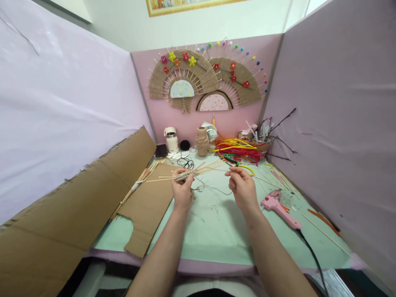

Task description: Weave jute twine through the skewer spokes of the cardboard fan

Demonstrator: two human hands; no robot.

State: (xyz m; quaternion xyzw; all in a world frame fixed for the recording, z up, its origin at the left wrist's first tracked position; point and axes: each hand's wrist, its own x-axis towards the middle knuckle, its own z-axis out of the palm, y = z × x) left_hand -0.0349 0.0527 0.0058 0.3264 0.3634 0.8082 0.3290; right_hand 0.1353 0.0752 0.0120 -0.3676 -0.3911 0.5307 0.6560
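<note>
In front of me, above the green tabletop, my left hand [182, 189] is closed round a small bundle of thin wooden sticks [210, 166] that fan out to both sides. Brown twine is wound about their middle, and a loose tangle hangs beneath the palm. To the right, my right hand [243, 187] pinches a strand of the twine [213, 188], with thumb and fingertips together. One length runs from the sticks to those fingers, and a slack loop droops between the hands. The left fingers behind the bundle are partly hidden.
A pink glue gun [281, 210] with a black cord lies at the right. Cardboard sheets [145, 206] cover the left side. Behind stand a twine spool [202, 142], a white bottle [171, 140] and red and yellow pipe cleaners [241, 149]. Woven fans [182, 74] hang on the pink board.
</note>
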